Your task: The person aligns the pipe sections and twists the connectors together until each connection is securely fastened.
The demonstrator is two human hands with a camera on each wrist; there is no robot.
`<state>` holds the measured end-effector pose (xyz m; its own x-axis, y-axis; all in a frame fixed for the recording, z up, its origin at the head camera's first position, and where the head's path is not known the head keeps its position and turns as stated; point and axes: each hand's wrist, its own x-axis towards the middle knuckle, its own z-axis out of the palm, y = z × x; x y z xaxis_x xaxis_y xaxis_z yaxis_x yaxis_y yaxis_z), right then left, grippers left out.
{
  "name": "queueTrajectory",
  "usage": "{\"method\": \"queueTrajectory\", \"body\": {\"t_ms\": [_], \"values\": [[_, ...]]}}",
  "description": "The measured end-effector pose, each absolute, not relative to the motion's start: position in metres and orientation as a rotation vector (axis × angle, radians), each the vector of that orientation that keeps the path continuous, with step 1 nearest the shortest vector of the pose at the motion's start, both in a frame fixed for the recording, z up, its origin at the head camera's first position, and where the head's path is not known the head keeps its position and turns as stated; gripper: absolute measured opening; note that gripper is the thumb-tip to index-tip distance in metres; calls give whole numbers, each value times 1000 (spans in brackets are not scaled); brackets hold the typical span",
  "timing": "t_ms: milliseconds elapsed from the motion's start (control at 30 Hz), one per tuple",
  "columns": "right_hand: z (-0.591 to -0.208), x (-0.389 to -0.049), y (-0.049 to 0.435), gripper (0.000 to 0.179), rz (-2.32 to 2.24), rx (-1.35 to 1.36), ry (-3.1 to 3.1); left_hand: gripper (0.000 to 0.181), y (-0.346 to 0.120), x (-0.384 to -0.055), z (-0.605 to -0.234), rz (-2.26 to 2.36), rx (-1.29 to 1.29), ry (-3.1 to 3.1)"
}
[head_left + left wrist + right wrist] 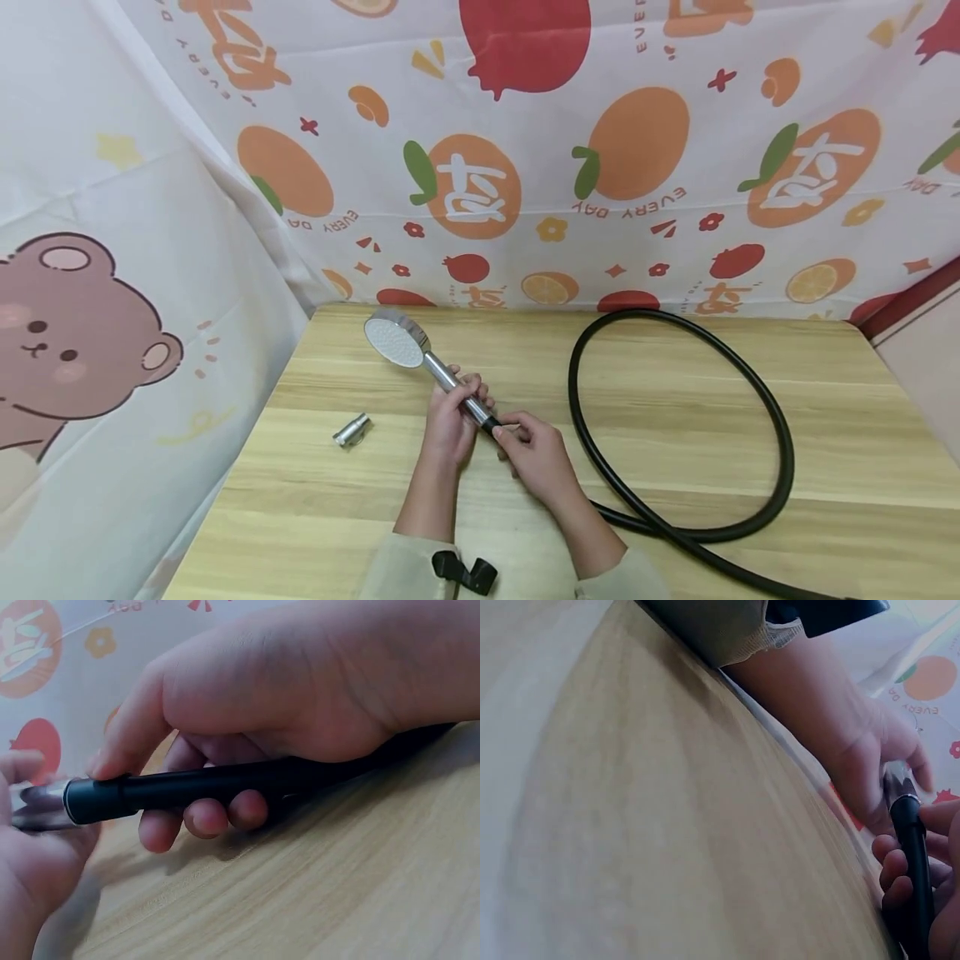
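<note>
A silver shower head with a round, pale spray face tilts up to the left over the table. My left hand grips its chrome handle, thumb across the top. My right hand holds the end of a black hose, where a wider black collar meets the bottom of the handle. In the left wrist view, the right thumb presses on the collar and the fingers curl under the hose. The right wrist view has the collar in line with the handle. The join's inside is hidden.
A small silver metal fitting lies on the wooden table, left of my left hand. The hose loops over the right side of the table and runs off toward the front edge. Behind the table hangs a fruit-print cloth; a bear-print cloth hangs on the left.
</note>
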<state>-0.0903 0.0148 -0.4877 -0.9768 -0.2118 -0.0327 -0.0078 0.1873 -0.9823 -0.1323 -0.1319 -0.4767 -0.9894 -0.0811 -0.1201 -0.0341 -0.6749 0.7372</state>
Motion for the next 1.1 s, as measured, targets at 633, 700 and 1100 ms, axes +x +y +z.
{"method": "queueTrajectory", "body": {"t_ms": [633,700,1100], "values": [[-492,-79,40,6,-1875,-592,3056,28,-131,-129,-489,-2300,364,-1982],[-491,-74,48,5,-1849,-707,3125,26,-135,-130,-486,-2266,413,-1935],[-491,-23,138,19,-1581,-859,3278,41,-156,-129,-464,-2096,505,-2023]]}}
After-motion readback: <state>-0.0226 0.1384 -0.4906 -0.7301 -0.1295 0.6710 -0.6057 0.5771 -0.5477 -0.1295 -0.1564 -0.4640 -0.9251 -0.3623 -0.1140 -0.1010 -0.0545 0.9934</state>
